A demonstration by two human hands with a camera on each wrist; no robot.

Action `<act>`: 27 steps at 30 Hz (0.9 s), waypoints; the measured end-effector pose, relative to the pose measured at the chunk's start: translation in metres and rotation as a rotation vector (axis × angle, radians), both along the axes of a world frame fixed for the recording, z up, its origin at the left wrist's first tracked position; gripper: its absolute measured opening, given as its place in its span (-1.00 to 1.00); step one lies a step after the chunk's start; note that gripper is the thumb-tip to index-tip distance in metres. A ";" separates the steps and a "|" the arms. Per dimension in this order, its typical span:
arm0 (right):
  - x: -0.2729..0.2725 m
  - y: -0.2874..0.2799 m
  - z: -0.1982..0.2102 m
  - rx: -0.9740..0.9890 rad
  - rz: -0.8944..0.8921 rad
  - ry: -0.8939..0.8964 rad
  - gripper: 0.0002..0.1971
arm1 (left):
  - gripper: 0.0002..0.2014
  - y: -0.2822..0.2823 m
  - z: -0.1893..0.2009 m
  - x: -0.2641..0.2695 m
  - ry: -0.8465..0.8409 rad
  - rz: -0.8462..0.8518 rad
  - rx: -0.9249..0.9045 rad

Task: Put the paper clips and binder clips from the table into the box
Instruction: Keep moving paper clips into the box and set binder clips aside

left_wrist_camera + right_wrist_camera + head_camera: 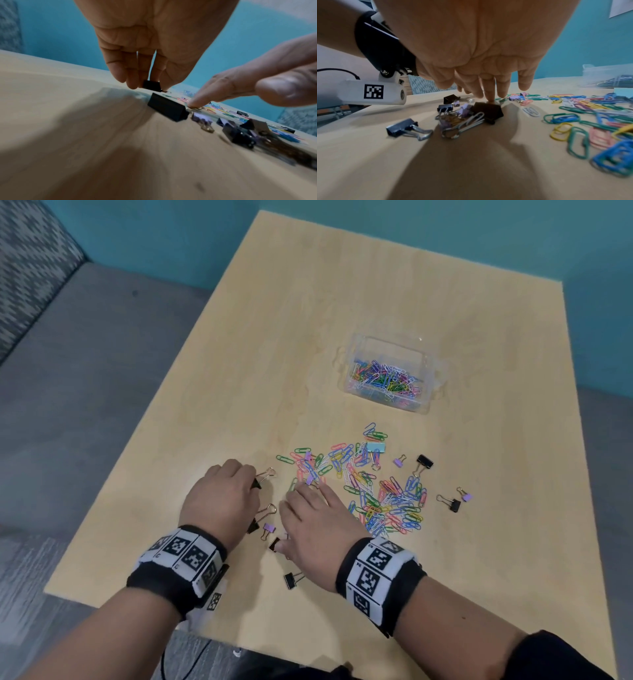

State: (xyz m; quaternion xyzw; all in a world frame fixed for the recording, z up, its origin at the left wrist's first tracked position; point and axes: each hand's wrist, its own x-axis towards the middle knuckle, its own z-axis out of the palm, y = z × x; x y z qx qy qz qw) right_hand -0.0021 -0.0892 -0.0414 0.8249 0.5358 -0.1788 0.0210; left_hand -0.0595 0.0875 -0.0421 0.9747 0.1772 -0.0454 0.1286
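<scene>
Binder clips and paper clips lie scattered over the near half of a pale wood-grain table (308, 302). At far left, the left hand (219, 498) has its fingertips (132, 82) curled down and pinched on a black binder clip (151, 85), whose wire handles stick out beyond the knuckles in the head view. A second black clip (169, 107), a folded-metal wedge, rests on the table just beneath that hand. A small purple clip (268, 529) lies between the two hands.

The right hand (315, 522) is spread flat, palm down, fingers nearly straight and gripping nothing. In the right wrist view one fingertip (490, 96) touches the top of a dark brown clip (488, 112) under the palm. Beside that clip sits a tight cluster of small purple and black clips with looped wire handles. One black clip (292, 579) lies apart, near the right wrist.

To the right of the hands spreads the pile of paper clips (370, 487): thin bent wire coated in green, blue, pink, yellow and white, heaped loosely. A light blue binder clip (375, 447) rests at its far edge. Further right lie two black clips (424, 462) (454, 504) and two small purple ones (398, 462) (466, 496), well apart from the hands.

Beyond the pile stands the box (433, 402), clear plastic, rectangular and open-topped. It holds a layer of mixed coloured paper clips (385, 376).
</scene>
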 end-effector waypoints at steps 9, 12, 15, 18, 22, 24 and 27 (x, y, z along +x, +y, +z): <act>-0.002 0.002 0.004 -0.039 -0.036 0.014 -0.36 | -0.67 -0.017 0.008 0.014 0.018 -0.169 0.030; -0.006 -0.010 0.003 -0.053 -0.020 0.015 -0.30 | -0.66 -0.029 0.014 0.036 0.059 -0.321 0.018; -0.007 -0.028 0.003 -0.039 -0.041 0.038 -0.31 | -0.55 -0.042 0.022 0.052 0.169 -0.462 0.089; -0.003 -0.047 0.003 -0.026 -0.076 0.038 -0.36 | -0.53 -0.046 0.026 0.052 0.248 -0.474 0.196; 0.004 -0.058 0.004 0.017 -0.115 0.008 -0.35 | -0.44 -0.039 0.017 0.039 0.252 -0.439 0.147; 0.007 -0.053 0.006 0.039 -0.116 -0.006 -0.36 | -0.41 -0.035 0.011 0.033 0.247 -0.398 0.081; 0.010 -0.040 0.003 0.039 -0.097 0.009 -0.33 | -0.47 -0.032 0.003 0.028 0.224 -0.253 -0.059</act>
